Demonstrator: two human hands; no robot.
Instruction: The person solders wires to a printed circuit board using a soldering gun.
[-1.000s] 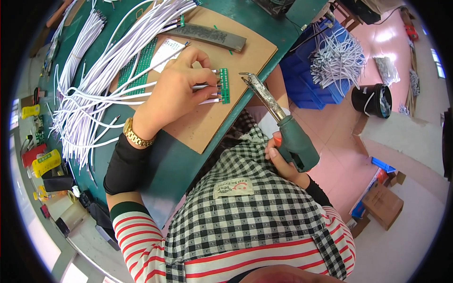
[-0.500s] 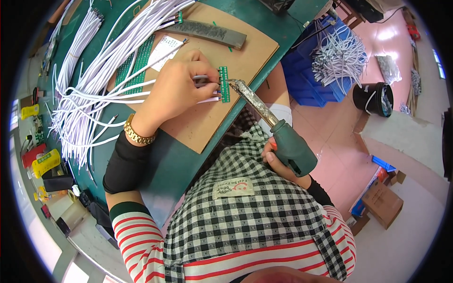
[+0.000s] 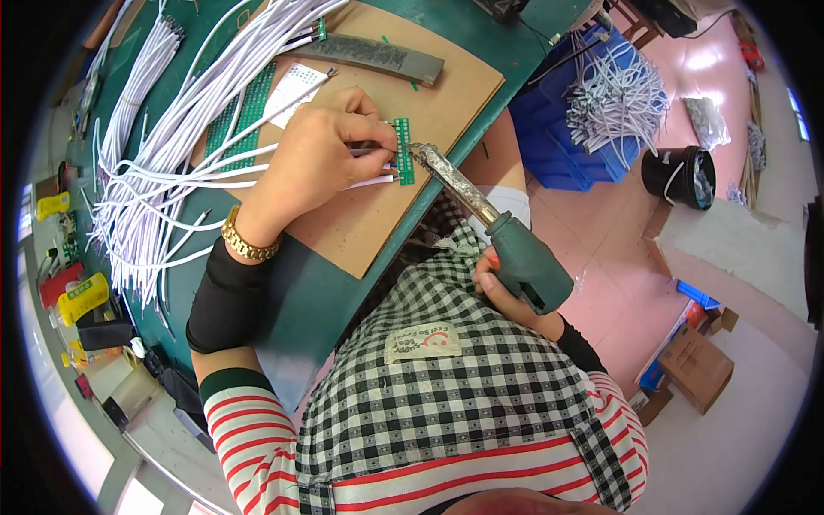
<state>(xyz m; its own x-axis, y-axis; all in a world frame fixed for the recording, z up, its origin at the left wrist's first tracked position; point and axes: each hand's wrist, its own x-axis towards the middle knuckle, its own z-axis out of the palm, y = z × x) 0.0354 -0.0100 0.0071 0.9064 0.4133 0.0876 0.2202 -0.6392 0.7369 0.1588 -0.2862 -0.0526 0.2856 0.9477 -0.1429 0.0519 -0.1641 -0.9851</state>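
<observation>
My left hand, with a gold watch at the wrist, has its fingers closed round the end of a white cable at a narrow green circuit board. The fingertips partly hide the wire ends where they meet the board. In my right hand is a soldering iron with a dark green handle. Its worn metal barrel slants up to the left, and the tip sits at the board's right edge. Another white cable reaches the board's lower end.
A large bundle of white cables covers the left of the green table. On the cardboard sheet lie a dark flat bar and a white paper. To the right stand a blue crate of cables and a black bucket.
Both hands, the iron and the board have shifted very slightly left. The left hand's grip on the cable and the iron's place at the board look the same.
</observation>
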